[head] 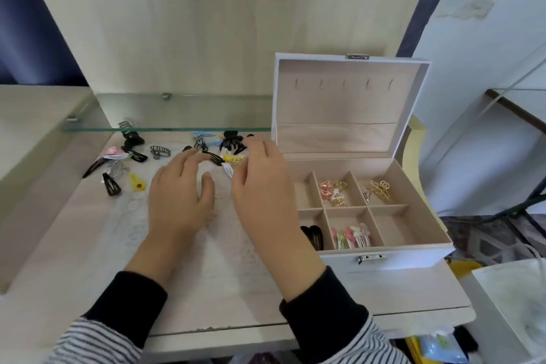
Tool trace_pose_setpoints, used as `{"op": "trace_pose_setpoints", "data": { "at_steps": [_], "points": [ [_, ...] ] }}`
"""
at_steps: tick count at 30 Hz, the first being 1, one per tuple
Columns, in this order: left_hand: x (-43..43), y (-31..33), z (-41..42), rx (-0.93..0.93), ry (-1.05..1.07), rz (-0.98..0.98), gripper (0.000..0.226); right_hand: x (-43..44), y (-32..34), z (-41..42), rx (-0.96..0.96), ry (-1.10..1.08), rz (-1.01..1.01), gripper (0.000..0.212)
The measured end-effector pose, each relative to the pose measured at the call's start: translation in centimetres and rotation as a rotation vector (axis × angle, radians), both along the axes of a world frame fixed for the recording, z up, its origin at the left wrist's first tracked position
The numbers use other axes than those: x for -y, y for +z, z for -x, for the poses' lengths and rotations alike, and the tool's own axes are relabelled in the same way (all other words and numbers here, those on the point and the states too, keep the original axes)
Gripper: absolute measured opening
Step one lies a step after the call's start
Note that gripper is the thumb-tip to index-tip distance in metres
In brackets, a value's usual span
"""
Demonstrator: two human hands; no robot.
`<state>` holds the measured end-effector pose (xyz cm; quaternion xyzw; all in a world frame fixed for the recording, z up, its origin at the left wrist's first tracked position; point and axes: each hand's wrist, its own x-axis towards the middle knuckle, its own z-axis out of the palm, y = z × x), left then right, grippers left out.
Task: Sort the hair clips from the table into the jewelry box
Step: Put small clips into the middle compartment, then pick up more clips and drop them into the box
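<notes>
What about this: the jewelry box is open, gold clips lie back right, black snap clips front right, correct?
Not quite: the head view shows the black snap clips in the front left compartment of the open jewelry box. The gold clips do lie back right.

No readable text on the jewelry box (413, 255) or hair clips (111, 185)
</notes>
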<state>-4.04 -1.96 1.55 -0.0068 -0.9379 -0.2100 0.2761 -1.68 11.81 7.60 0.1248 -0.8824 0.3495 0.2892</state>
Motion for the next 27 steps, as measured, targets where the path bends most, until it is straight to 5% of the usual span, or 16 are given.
{"op": "trace_pose_setpoints", "data": {
  "at_steps": [7,14,24,27],
  "points": [
    [3.1,-1.4,0.5,0.301,0.209,0.104,0.064,3.9,-3.6,1.0,0.198,-0.100,-0.174,0.045],
    [3.8,-2.1,1.4,0.501,0.252,0.201,0.061,4.2,-7.7,2.3,0.414,-0.226,-0.243,0.061],
    [3.5,-2.0,0.6,0.169,0.333,0.079,0.016,4.0,-8.3,2.0,0.223,-0.217,-0.175,0.045],
    [3.5,-2.3,0.8,0.124,0.298,0.086,0.024,4.1,-8.2,1.9,0.268,-0.267,-0.192,0.045]
  ]
}}
